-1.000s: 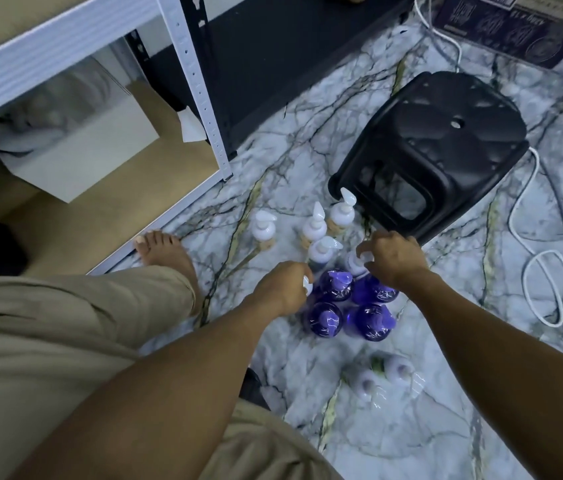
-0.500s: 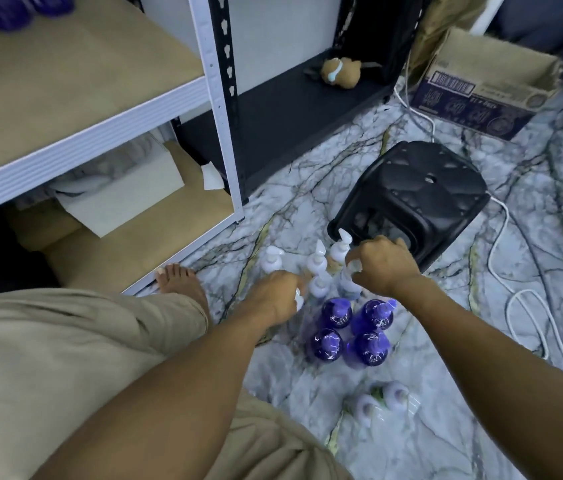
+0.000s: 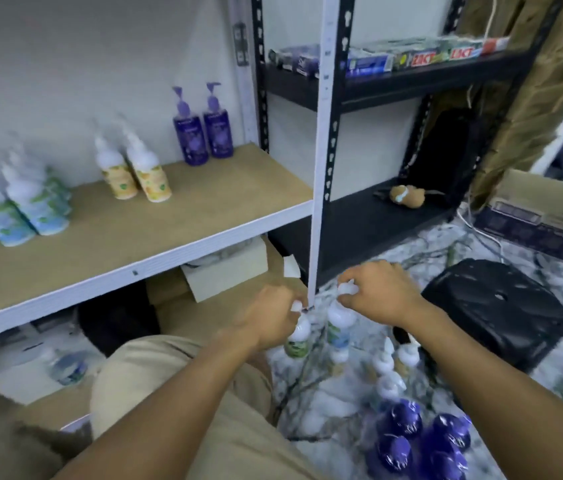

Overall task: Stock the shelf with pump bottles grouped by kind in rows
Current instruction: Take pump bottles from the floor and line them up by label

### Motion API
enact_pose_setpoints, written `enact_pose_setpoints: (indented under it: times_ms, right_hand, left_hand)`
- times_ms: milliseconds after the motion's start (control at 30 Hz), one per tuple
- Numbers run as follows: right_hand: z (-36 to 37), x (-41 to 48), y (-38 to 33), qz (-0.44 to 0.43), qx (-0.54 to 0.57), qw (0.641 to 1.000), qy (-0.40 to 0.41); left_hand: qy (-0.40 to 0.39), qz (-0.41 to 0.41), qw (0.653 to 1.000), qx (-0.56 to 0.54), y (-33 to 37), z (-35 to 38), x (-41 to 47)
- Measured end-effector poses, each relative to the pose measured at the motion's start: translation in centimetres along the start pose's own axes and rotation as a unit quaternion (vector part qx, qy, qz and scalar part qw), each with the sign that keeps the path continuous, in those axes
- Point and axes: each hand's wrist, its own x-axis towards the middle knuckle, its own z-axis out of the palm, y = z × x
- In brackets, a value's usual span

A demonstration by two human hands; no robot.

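left hand clenched around the pump neck of a white bottle with a green label, carried clear of the floor. right hand clenched the same way on the pump of a second white bottle with a blue-green label, hanging just beside the first, both in front of the white shelf post.

below and right of the hands, on the marble floor: a few more white-capped bottles, then a cluster of purple bottles, all waiting. black stool just beyond them.

up and left, on the wooden shelf: two purple pump bottles at the back right, two with orange labels in the middle, a blue-green group at the left, each kind apart from the others.

step in hand, by the look of it: carrying a pair up from floor to shelf. next move calls for lifting past the shelf edge without knocking the post, matching each label to its own group, probably the left-hand one for the blue-green, and setting down upright in front of its fellows to lengthen the row. labels blurred here, so worth checking kind before placing.
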Motion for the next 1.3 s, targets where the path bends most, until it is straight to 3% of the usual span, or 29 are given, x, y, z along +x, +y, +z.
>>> enact_pose_setpoints:
  times_ms: [167,333,467,767,1067,1300]
  right_hand:
    - [-4.2,5.4,-8.1,-0.074,0.032,0.995,0.060]
    - [-7.6,10.5,-15.2,-0.134,0.069,0.987,0.050]
    - [-9.9,14.3,-20.5,-0.170,0.111,0.977,0.065]
    - [-10.2,23.9,-29.9,-0.183,0.058,0.978,0.077]
    - [-5.9,29.1,-33.5,-0.156,0.075,0.983,0.061]
    - [-1.7,28.6,-31.1,-0.160,0.245,0.954,0.062]
  left_hand:
    - [0.101,-0.026,0.993,0.047,-3.6,-8.8,-3.5]
    - [0.177,-0.067,0.981,0.029,-6.6,-14.9,-6.2]
    - [0.236,-0.105,0.966,0.013,-8.8,-18.5,-8.2]
    - [0.317,-0.130,0.939,-0.028,-12.3,-22.9,-11.0]
    - [0.349,-0.136,0.927,-0.015,-14.0,-25.0,-11.6]
    - [0.359,-0.138,0.923,-0.005,-15.1,-25.5,-11.4]
